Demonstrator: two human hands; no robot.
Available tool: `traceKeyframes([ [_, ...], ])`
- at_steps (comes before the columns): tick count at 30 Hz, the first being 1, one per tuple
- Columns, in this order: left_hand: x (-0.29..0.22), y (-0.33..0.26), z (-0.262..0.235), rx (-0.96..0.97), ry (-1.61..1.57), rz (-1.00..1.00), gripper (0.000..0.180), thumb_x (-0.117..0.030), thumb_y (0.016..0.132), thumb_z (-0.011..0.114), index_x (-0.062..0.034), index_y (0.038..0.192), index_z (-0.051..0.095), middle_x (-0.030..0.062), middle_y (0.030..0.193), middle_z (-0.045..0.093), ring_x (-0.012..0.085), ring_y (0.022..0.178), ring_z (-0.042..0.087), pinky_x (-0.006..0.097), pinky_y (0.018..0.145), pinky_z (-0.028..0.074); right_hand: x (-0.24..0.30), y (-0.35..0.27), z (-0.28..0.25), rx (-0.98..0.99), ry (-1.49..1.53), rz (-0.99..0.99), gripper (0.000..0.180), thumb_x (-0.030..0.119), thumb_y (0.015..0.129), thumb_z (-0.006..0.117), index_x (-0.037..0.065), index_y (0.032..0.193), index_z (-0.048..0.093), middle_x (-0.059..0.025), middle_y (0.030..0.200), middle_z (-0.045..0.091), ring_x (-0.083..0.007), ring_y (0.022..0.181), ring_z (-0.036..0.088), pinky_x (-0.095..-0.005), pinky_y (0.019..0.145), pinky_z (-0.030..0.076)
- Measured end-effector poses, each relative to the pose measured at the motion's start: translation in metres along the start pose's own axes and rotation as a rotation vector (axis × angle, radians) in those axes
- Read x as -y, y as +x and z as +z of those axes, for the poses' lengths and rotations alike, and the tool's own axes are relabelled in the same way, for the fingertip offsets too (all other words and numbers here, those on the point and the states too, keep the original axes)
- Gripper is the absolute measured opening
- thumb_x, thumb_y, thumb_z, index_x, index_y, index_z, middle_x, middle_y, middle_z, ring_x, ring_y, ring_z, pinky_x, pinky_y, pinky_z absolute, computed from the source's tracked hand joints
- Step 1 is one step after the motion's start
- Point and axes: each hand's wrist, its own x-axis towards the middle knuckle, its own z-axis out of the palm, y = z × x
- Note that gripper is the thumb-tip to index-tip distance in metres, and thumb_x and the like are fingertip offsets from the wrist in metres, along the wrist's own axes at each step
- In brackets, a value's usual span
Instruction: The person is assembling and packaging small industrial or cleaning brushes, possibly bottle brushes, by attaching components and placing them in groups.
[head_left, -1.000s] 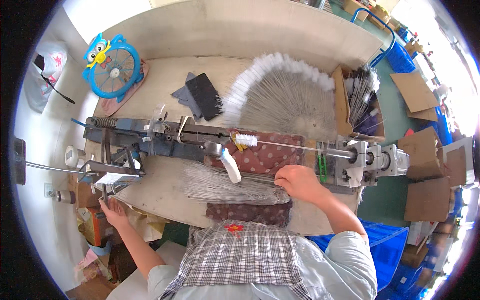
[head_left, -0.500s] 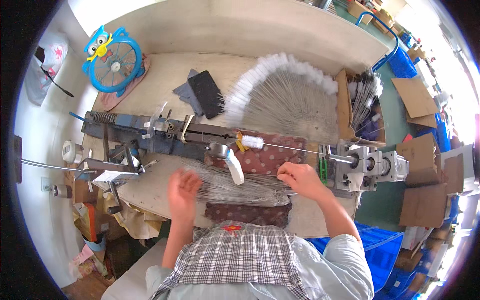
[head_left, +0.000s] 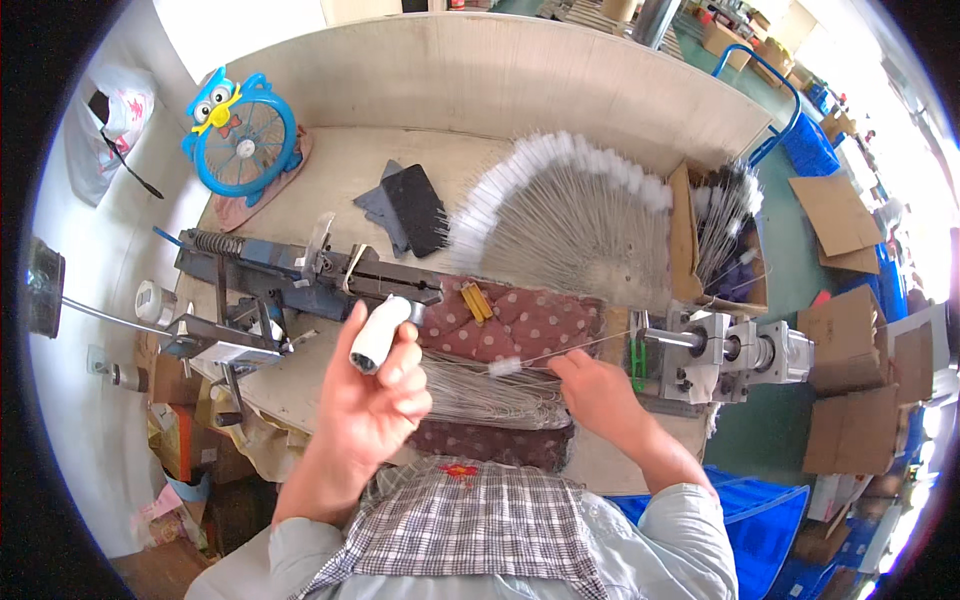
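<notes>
The left hand [head_left: 375,400] has now risen to close on the white handle [head_left: 380,333] – the right hand [head_left: 600,395] pinches the thin wire [head_left: 560,352] as before.

Person seen from above: pale grey-blue long-sleeved top, sleeves pushed up above the forearms; over the chest a checked apron in grey, black and white with a small red-and-yellow emblem near its upper edge; both hands bare, without gloves.
</notes>
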Motion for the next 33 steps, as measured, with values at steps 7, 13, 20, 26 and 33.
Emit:
traceKeyframes([
  [7,0.034,-0.016,-0.01,0.033,0.618,-0.056,0.028,-0.026,0.096,0.048,0.0,0.093,0.059,0.0084,0.072,0.061,0.0119,0.056,0.054,0.025,0.056,0.047,0.013,0.001,-0.062,-0.017,-0.322,0.044,0.024,-0.002,0.067,0.056,0.005,0.089,0.052,-0.0122,0.087,0.051,-0.0307,0.085,0.056,-0.0399,0.069,0.048],
  [13,0.054,0.024,-0.002,0.24,1.088,-0.072,0.025,-0.02,0.094,0.051,0.0018,0.093,0.063,0.0083,0.083,0.064,0.0112,0.065,0.058,0.025,0.058,0.047,-0.033,0.001,-0.126,-0.461,-0.161,0.205,0.018,-0.001,0.079,0.055,0.003,0.097,0.06,-0.0144,0.087,0.058,-0.0316,0.081,0.06,-0.0389,0.07,0.05],
  [20,0.118,0.131,-0.004,0.277,2.074,0.719,0.026,-0.016,0.087,0.054,-0.0066,0.111,0.057,0.0121,0.098,0.062,0.0299,0.074,0.064,0.038,0.062,0.051,-0.042,0.021,-0.092,-0.449,0.017,0.06,0.017,0.0,0.081,0.057,0.003,0.097,0.063,-0.0137,0.086,0.063,-0.0325,0.076,0.062,-0.0378,0.066,0.051],
  [26,0.098,0.189,0.008,0.178,2.64,0.801,0.023,-0.016,0.076,0.062,-0.0117,0.099,0.059,0.007,0.082,0.055,0.0276,0.075,0.062,0.041,0.063,0.049,-0.067,0.016,-0.077,-0.438,0.057,0.064,0.011,0.012,0.079,0.064,0.006,0.087,0.068,-0.0141,0.076,0.064,-0.0322,0.073,0.063,-0.0392,0.063,0.049],
  [33,0.066,0.133,-0.021,0.182,2.497,1.076,0.029,-0.019,0.079,0.065,-0.0089,0.106,0.064,0.0093,0.1,0.062,0.0226,0.088,0.063,0.035,0.073,0.049,-0.026,0.05,-0.092,-0.232,0.073,-0.226,0.01,0.022,0.072,0.069,0.014,0.076,0.073,-0.002,0.07,0.065,-0.0224,0.071,0.059,-0.0355,0.063,0.049],
])
